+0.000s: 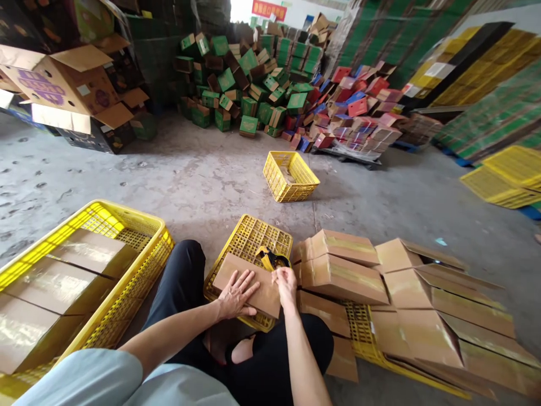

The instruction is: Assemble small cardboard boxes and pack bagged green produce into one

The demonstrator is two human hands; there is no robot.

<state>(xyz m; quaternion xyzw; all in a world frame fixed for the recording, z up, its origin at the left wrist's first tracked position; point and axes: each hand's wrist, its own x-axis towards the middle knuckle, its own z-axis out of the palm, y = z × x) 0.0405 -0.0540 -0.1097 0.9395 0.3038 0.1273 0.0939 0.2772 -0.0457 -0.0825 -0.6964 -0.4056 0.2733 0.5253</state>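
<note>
Cardboard box (266, 286): smooth, brown, rectangular, lying flat on the low crate (243, 231), which is yellow plastic with a lattice top. Left hand (239, 294): palm down on the box, fingers spread, gripping nothing. Right hand (285, 283): fingers curled at the box's right end, just beside the yellow-and-black tape dispenser (270, 258); whether it grasps the dispenser or tape cannot be told.

Edges and room: the box's right end lies near the low crate's right edge. Brown boxes (344, 274) with glossy tape strips stand just beside that edge. Dark-trousered knees flank the low crate. Concrete floor (211, 186) extends beyond its far edge.

Containers: left of the low crate, a large crate (141, 279) with slotted walls holds taped boxes (91, 252). Beyond the low crate, a small crate (291, 189) has contents too indistinct to identify.
</note>
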